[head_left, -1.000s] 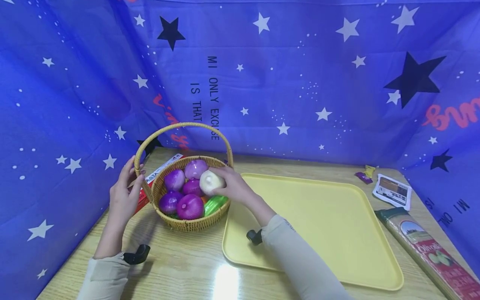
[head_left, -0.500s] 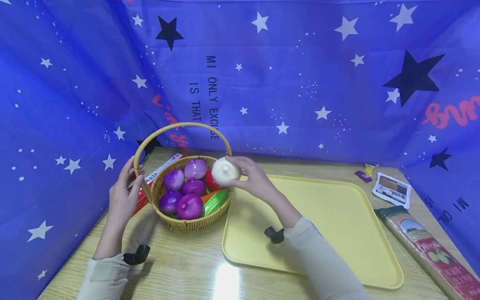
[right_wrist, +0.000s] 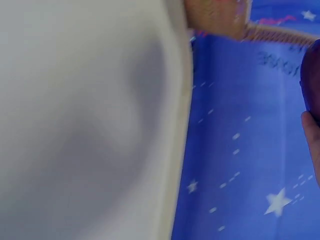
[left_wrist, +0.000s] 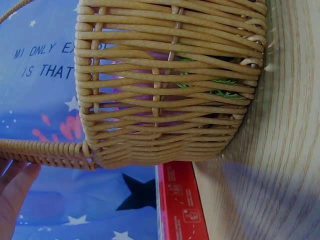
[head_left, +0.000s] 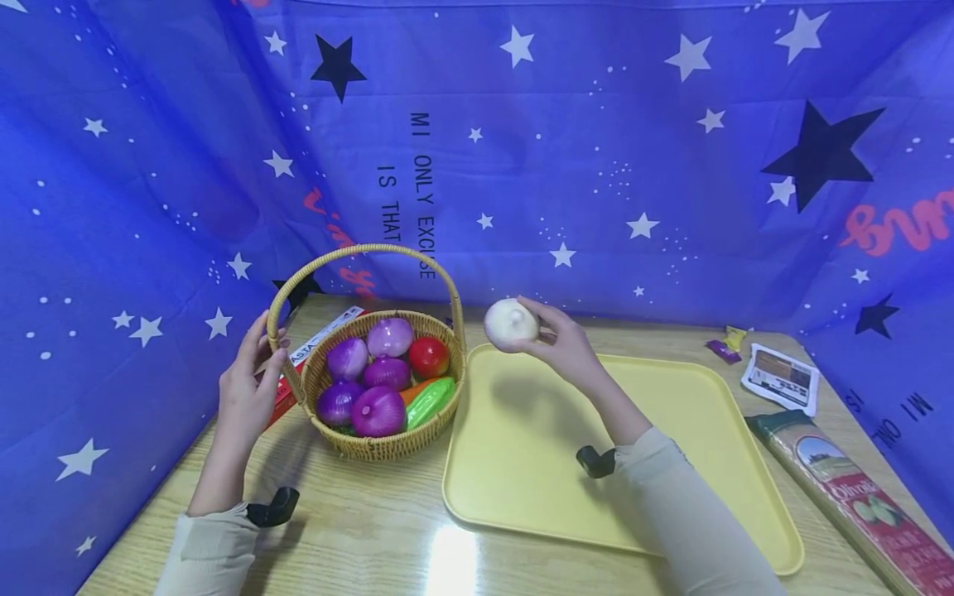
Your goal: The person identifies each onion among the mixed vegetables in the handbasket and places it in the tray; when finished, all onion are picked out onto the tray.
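My right hand (head_left: 559, 343) holds a round onion (head_left: 511, 325), white on top with a purple tinge, above the back left of the yellow tray (head_left: 641, 463). Seen from the right wrist, the underside of this onion (right_wrist: 312, 85) looks dark purple, with a fingertip against it. My left hand (head_left: 249, 385) grips the left side of the handle (head_left: 365, 248) of a wicker basket (head_left: 383, 449). Inside the basket lie several purple onions (head_left: 378, 411), a red tomato-like vegetable (head_left: 428, 358), a carrot-like orange piece (head_left: 412, 391) and a long green vegetable (head_left: 431, 404).
Behind the basket lies a red pasta box (head_left: 283, 401). At the tray's right are a long Olivoila packet (head_left: 857, 497), a white sachet (head_left: 780, 381) and small purple and yellow wrappers (head_left: 726, 346). A blue star-printed cloth (head_left: 596, 165) encloses the table.
The right hand has lifted the onion out of the basket and carried it right, over the tray, uncovering the red vegetable. The left hand stays on the handle.
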A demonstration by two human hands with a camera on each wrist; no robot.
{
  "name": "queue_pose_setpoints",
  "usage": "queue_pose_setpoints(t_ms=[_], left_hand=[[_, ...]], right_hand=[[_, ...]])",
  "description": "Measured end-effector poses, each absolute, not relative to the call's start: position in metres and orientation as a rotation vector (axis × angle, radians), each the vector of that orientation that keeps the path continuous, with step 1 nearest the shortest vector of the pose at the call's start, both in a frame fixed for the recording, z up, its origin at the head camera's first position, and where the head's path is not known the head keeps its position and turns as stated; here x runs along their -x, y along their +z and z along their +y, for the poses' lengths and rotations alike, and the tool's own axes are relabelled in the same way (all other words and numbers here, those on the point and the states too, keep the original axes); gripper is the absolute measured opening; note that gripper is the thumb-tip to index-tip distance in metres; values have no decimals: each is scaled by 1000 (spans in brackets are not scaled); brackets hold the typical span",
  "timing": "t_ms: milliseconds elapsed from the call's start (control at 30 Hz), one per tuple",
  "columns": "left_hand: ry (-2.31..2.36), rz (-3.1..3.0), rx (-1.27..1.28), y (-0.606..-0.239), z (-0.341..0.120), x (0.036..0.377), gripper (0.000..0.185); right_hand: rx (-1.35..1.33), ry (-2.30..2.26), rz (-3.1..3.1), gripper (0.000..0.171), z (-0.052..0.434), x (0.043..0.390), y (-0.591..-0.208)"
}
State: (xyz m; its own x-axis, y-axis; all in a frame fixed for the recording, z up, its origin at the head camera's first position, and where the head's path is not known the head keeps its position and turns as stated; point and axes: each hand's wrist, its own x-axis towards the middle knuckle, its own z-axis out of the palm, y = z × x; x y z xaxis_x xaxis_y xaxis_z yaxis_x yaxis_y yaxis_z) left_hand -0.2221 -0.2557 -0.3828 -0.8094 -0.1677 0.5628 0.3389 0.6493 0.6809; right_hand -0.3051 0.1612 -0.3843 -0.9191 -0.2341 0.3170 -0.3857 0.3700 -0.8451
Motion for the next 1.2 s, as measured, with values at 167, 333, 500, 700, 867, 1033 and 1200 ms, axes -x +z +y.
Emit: queue_pose_setpoints(t_ms=[167,333,500,700,867,1033,1200], left_hand=[[-1094,-2277,122,-383,-256,223,55],[-1102,-2284,115,-383,-256,223,55],[-1095,-2286,116,-384,-257,223,55],[-1082,-2281,114,-384,-257,223,55],[-1082,-2281,111,-384,-257,223,55],[-1085,-2291,102,-383,-256,222,55],[-1084,-2294,95,-383,-256,222,55]], right_hand=[[-505,1637,-2495,69,169,317,-400],[-479,1681,-2534,70,167,326,-415],[-480,1709,-2580,71,165,333,-428],[-537,1749,-2619,67,162,324,-423],[-623,1736,-2625,65,163,320,-421],[-688,1711,-2647,66,170,333,-444],[-712,1665,-2712,67,175,340,-458]])
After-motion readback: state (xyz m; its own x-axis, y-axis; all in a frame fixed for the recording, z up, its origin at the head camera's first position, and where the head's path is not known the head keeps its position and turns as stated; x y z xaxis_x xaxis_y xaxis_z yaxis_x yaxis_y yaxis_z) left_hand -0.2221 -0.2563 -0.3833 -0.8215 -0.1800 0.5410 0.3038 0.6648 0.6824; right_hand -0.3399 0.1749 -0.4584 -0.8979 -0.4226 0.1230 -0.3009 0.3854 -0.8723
